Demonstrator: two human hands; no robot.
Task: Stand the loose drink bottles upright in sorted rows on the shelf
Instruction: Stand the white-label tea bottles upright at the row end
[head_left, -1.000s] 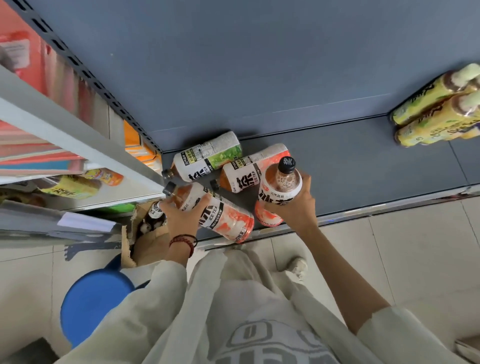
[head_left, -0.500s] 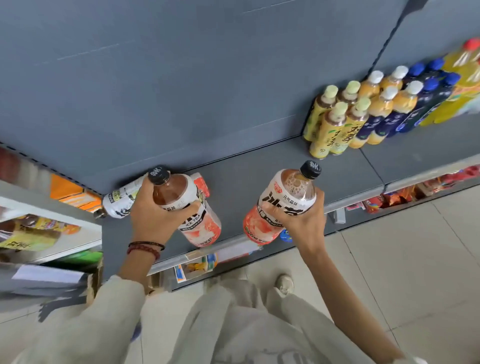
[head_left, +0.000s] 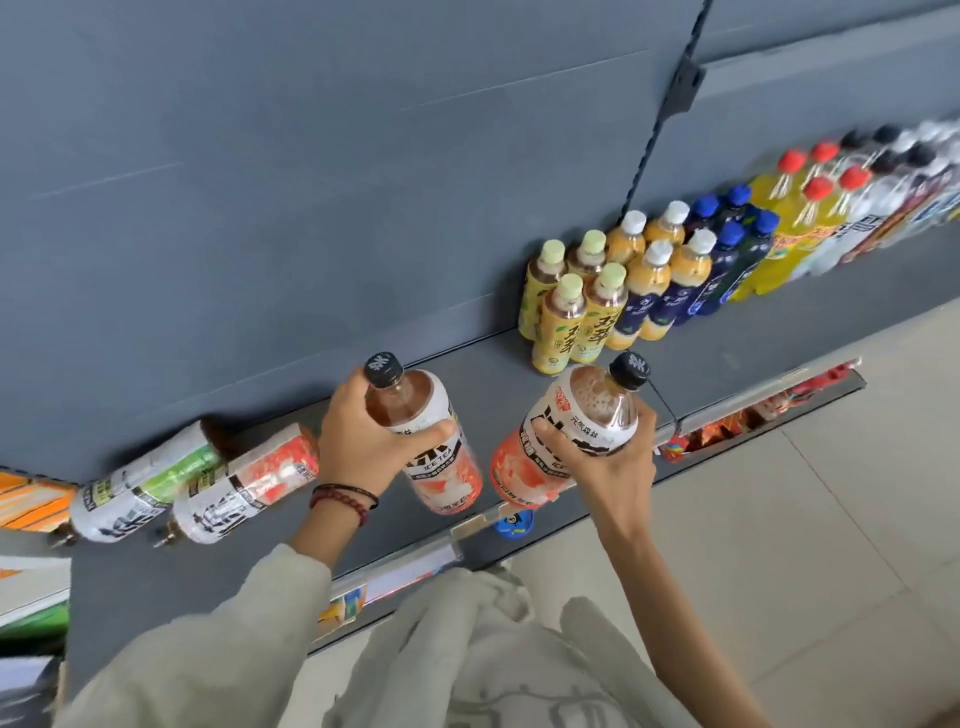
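To the left of our left hand, a white plastic bottle with a green band and a white plastic bottle with a peach band lie on their sides on the grey metal shelf. That hand curls fingers and thumb round a black-capped peach ice-tea bottle, upright and perhaps resting on the shelf. Our right hand clasps a second black-capped ice-tea bottle, which is tilted. Beyond it stand upright rows of yellow-labelled bottles.
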